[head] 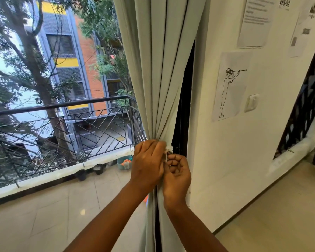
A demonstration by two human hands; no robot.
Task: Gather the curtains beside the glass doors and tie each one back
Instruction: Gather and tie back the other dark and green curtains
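**Both our hands at the curtain's waist**

The pale grey pleated fabric curtain (158,70) hangs gathered between the glass door and the white wall (244,142), cinched into a narrow waist at our hands. Our left hand (147,160) curls round the bunched folds. Our right hand (177,171), fingers clenched, pinches the thin white cloth tie-back (168,150) at the waist.

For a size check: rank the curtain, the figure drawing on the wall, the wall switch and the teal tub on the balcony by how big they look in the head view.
1. curtain
2. figure drawing
3. wall switch and teal tub: look alike, and the tub is farther away and partly hidden, so unranked.
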